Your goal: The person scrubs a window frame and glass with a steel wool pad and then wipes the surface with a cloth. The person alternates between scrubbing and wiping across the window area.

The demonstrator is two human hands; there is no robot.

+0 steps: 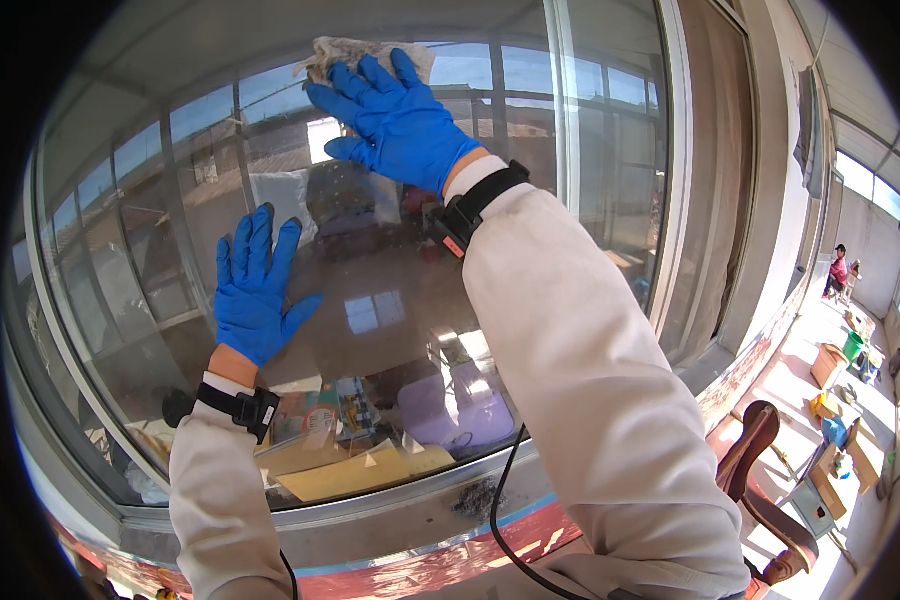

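My right hand [397, 124], in a blue disposable glove, presses a grubby whitish cloth [367, 56] against the upper part of a window pane [420, 292]. Its fingers are spread over the cloth, whose lower part is hidden under them. Lower and to the left, my left hand [255, 289], gloved the same way, lies flat on the glass with its fingers apart and holds nothing. Its fingertips look dark with dirt. The glass carries small spots and reflections of a framed enclosure and roofs.
Behind the glass lie yellow paper [345, 472] and a purple object [457, 412]. A metal sill [390, 495] runs below, with a black cable [499, 510] in front. To the right stand a carved wooden chair [757, 450], cardboard boxes [829, 365] and, farther off, a seated person [838, 270].
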